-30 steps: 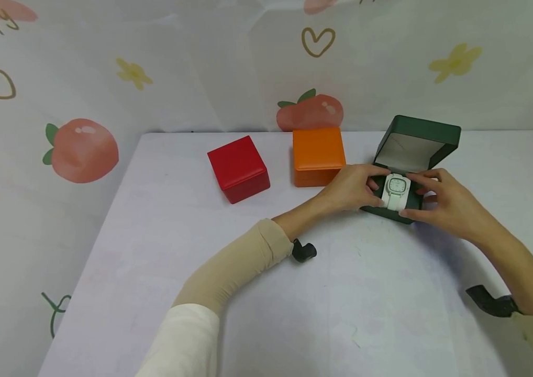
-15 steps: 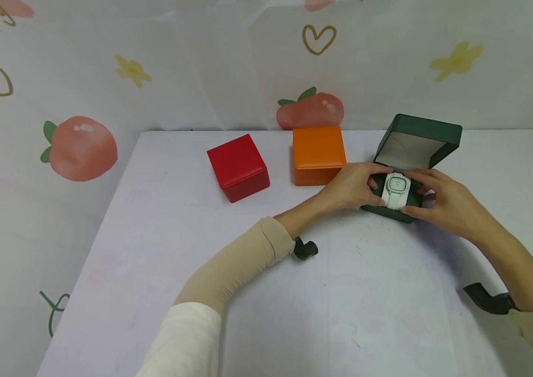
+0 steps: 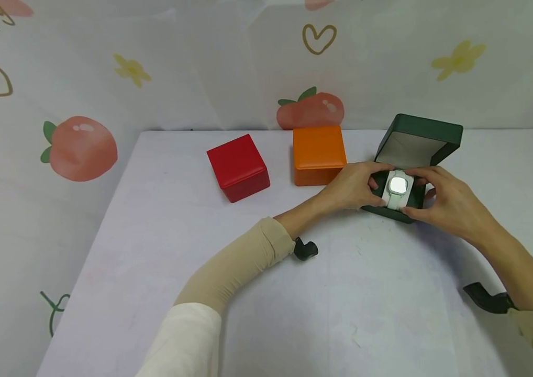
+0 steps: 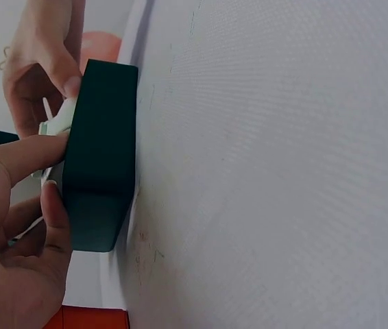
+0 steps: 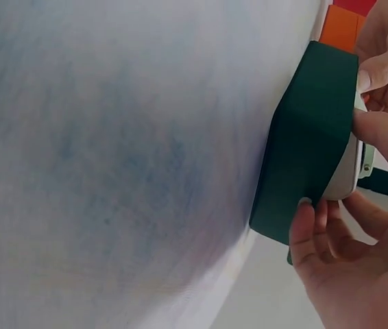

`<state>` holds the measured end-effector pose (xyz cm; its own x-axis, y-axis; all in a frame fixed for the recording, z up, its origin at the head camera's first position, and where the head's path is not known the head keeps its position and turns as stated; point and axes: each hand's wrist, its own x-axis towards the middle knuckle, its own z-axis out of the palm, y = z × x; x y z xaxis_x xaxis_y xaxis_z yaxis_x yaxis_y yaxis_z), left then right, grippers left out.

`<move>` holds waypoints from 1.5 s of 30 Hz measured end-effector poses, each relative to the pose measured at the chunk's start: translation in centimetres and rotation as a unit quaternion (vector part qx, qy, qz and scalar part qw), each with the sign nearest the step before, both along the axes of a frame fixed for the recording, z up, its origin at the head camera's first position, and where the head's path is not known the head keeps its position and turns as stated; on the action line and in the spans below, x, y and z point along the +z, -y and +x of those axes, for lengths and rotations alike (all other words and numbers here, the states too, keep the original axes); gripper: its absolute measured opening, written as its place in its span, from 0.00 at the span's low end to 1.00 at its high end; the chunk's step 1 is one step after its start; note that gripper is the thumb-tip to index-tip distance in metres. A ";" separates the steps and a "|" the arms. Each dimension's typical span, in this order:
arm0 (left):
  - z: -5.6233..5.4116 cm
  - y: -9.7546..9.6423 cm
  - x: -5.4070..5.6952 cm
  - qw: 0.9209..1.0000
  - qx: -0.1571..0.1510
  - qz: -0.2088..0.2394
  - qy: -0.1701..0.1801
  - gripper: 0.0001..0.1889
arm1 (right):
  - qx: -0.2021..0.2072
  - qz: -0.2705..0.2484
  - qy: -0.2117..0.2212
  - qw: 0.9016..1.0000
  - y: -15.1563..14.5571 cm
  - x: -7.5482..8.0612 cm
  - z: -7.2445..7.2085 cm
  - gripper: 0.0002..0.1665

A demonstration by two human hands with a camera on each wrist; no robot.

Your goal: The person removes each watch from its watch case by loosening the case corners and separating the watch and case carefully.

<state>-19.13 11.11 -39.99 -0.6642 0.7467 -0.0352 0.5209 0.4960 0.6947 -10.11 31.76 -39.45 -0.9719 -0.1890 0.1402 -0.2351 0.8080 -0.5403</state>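
A pale mint watch (image 3: 398, 185), wrapped round a white cushion (image 5: 345, 175), sits tilted in the lower half of an open green watch box (image 3: 429, 125). Its face shines bright white in the head view. From the left, my left hand (image 3: 353, 186) holds the cushioned watch between thumb and fingers. My right hand (image 3: 455, 201) grips the opposite side, thumb at the front edge and index finger at the back. In the right wrist view, part of the cushion stands above the rim of the box, and some right fingertips touch the box's side wall.
A closed orange box (image 3: 319, 149) stands just left of the green one, close behind my left wrist. Farther left is a closed red box (image 3: 238, 167), turned at an angle. All stand on a white-covered table (image 3: 266, 314) before a printed backdrop (image 3: 229, 63).
The watch on its cushion has shifted slightly right and tilted, and its face now glares white. Both hands stay at its sides, with the right fingers moving a little.
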 end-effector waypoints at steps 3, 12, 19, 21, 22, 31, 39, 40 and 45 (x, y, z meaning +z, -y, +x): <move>0.0 0.1 0.0 1.000 -0.003 0.001 -0.003 0.39 | 0.000 0.002 -0.007 1.000 0.0 0.1 0.0 0.44; 0.1 0.2 0.1 1.000 -0.007 0.007 -0.004 0.40 | -0.011 -0.023 0.009 1.000 0.0 0.5 -0.2 0.44; 0.3 0.2 -0.1 0.999 -0.010 0.015 -0.029 0.37 | -0.003 -0.009 0.012 1.000 0.0 0.3 -0.3 0.43; 0.3 0.2 -0.1 0.999 -0.009 0.013 -0.033 0.36 | -0.003 -0.008 0.015 1.000 0.0 0.3 -0.4 0.43; 0.2 0.2 -0.2 0.999 -0.007 0.013 -0.034 0.36 | -0.003 -0.003 0.016 1.000 0.0 0.3 -0.4 0.43; 0.0 0.5 -0.5 1.000 0.009 0.021 -0.021 0.35 | -0.005 0.017 0.028 0.999 0.6 0.2 -0.9 0.45; 0.0 0.6 -0.5 1.000 0.009 0.024 -0.016 0.35 | -0.026 -0.011 0.036 0.999 0.6 0.0 -0.8 0.46; 0.0 0.6 -0.6 0.999 0.008 0.025 -0.017 0.35 | -0.027 -0.013 0.033 0.999 0.6 0.0 -0.8 0.46; 0.0 0.7 -0.7 0.999 -0.003 0.048 -0.024 0.36 | -0.030 -0.023 0.015 0.999 0.5 -0.1 -0.7 0.46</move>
